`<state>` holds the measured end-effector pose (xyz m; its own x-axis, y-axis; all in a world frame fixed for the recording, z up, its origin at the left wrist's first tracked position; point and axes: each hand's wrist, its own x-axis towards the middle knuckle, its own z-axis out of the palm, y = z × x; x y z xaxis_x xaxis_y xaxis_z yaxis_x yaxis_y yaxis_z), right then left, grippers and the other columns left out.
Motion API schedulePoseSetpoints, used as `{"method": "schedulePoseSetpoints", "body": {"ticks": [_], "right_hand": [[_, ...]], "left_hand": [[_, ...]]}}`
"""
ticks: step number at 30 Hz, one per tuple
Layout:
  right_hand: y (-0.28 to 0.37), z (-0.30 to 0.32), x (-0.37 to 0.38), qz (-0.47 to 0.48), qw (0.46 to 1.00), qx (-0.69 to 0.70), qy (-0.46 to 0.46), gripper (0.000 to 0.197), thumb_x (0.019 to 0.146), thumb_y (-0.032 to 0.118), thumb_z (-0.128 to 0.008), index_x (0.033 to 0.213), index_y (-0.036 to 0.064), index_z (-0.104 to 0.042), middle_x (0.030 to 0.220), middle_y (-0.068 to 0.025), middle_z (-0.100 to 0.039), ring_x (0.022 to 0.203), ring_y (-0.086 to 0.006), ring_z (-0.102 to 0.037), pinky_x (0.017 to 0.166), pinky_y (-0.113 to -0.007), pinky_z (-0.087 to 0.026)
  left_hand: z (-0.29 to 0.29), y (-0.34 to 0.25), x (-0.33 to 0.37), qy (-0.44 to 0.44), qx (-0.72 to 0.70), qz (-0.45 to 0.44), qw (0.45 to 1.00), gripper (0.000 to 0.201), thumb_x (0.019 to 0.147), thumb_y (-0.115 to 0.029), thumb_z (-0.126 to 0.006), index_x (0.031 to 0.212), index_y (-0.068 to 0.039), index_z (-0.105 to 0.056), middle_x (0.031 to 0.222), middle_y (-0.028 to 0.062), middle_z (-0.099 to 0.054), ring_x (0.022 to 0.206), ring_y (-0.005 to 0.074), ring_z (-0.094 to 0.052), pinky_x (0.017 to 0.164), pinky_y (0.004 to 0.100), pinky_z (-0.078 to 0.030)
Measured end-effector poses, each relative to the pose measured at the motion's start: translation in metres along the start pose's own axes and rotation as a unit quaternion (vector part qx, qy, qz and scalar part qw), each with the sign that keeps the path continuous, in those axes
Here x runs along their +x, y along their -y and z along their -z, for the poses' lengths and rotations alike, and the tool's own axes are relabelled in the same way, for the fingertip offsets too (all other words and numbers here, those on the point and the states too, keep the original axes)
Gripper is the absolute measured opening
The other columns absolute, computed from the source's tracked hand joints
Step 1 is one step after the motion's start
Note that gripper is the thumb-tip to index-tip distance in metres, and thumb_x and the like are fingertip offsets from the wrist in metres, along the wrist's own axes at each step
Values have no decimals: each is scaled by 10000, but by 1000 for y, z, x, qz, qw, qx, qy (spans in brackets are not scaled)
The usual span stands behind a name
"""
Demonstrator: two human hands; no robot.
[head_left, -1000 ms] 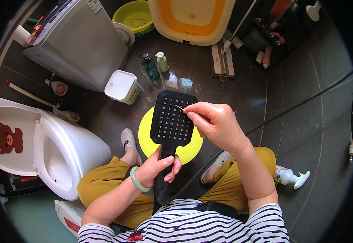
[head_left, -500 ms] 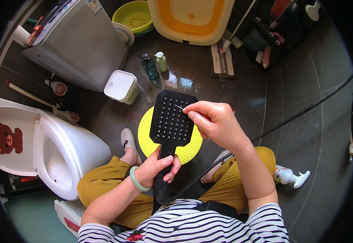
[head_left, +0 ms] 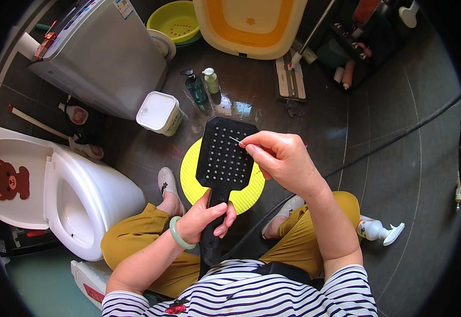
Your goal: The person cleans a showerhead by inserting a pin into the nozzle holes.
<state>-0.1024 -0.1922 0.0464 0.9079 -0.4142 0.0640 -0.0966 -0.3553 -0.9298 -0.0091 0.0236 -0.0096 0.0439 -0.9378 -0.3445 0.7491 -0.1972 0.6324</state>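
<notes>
My left hand (head_left: pixel 205 219), a pale green bangle at its wrist, grips the handle of a black shower head (head_left: pixel 224 158). Its broad face is turned up and shows rows of small pale nozzles. Between thumb and forefinger, my right hand (head_left: pixel 275 156) pinches a thin needle (head_left: pixel 234 140). The needle's tip lies over the upper part of the nozzle face; whether it enters a nozzle is too small to tell. Beneath the shower head is a round yellow ribbed stool top (head_left: pixel 191 164), partly covered.
A black hose (head_left: pixel 370 153) runs across the floor at right. The white toilet (head_left: pixel 90 195) stands at left, near a white lidded tub (head_left: pixel 159 113). Beyond are two pump bottles (head_left: pixel 195 87) and a flat mop (head_left: pixel 290 79). A spray bottle (head_left: pixel 376 230) lies beside my right knee.
The black hose has sagged lower at right, now passing behind my right forearm and leg area. Both hands and the shower head stay almost still.
</notes>
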Motion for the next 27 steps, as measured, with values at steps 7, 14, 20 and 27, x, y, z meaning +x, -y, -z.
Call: {"method": "schedulePoseSetpoints", "body": {"ticks": [7,14,20,27], "right_hand": [[-2,0,0,9,1000,-22,-7,148,902,109,-628,968,-5,-696,760,-128,-696,597,-182,-665,567,-286,-514],[-2,0,1,1,1000,-13,-7,150,901,107,-625,967,-6,-696,753,-130,-692,591,-186,-660,563,-287,-510],[0,4,0,-21,999,-24,0,155,895,122,-628,953,-1,-700,732,-137,-684,598,-202,-663,568,-297,-511],[-6,8,-4,57,982,-177,-29,136,861,128,-650,930,24,-706,713,-138,-674,607,-257,-659,571,-318,-514]], "left_hand": [[0,-1,1,0,5,2,1000,302,991,-264,-557,1159,-62,-409,790,81,-579,502,104,-500,532,273,-491],[-1,-2,1,-8,14,7,1000,285,995,-247,-546,1148,-55,-403,788,83,-580,503,104,-499,531,272,-488],[4,3,4,-71,88,19,993,286,981,-209,-566,1175,-82,-399,770,76,-580,515,120,-517,523,266,-478],[3,10,7,-144,189,-13,971,305,954,-163,-633,1139,-43,-423,764,44,-582,514,97,-521,485,232,-436]]}}
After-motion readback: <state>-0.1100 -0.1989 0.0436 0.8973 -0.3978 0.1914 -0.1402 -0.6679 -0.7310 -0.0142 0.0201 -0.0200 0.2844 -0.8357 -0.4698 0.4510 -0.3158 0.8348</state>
